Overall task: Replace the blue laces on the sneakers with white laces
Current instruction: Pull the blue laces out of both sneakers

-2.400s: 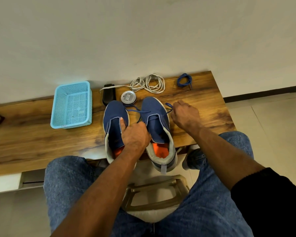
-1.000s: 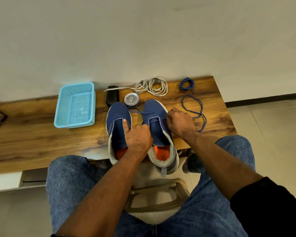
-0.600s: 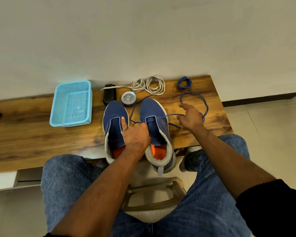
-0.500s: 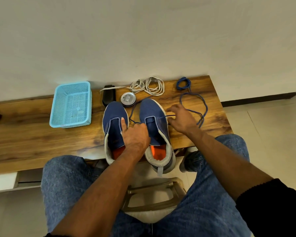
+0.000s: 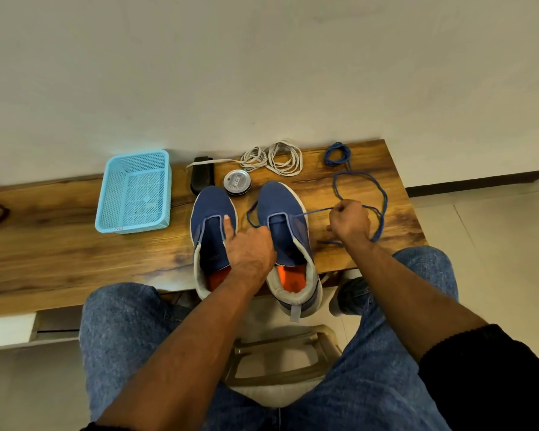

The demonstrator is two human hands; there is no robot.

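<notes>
- Take the round silver tin [image 5: 237, 182] at the toes of the shoes as your landmark. Far left of it sits the light-blue plastic mesh basket [image 5: 133, 193], with bare wooden bench top [image 5: 59, 244] in front of it: that is your widest free room.
- Just left of the tin stands a small black object [image 5: 202, 177]; I cannot tell what it is.
- Nearer you and slightly left of the tin, the left navy-blue knit sneaker [image 5: 212, 231] shows no lace, so its blue lace looks already out.
- Your left hand [image 5: 248, 251] presses down between the two shoes, forefinger stretched along the left sneaker's opening; it steadies them and grips no lace that I can see.
- Nearer you and right of the tin, the right navy-blue knit sneaker [image 5: 288, 231] has only one stretch of blue lace [image 5: 383, 209] left through its eyelets, so removal looks nearly finished.
- Behind and right of the tin, the coiled white laces [image 5: 277, 157] lie untouched: all the relacing remains.
- Right of the tin, your right hand [image 5: 349, 220] is a closed fist pinching the blue lace, drawn taut from the shoe.
- Far right, a bundled blue lace [image 5: 338, 154] lies near the bench's back corner. The loose lace loops close to the right edge, and both heels overhang the front edge, so pull gently.
</notes>
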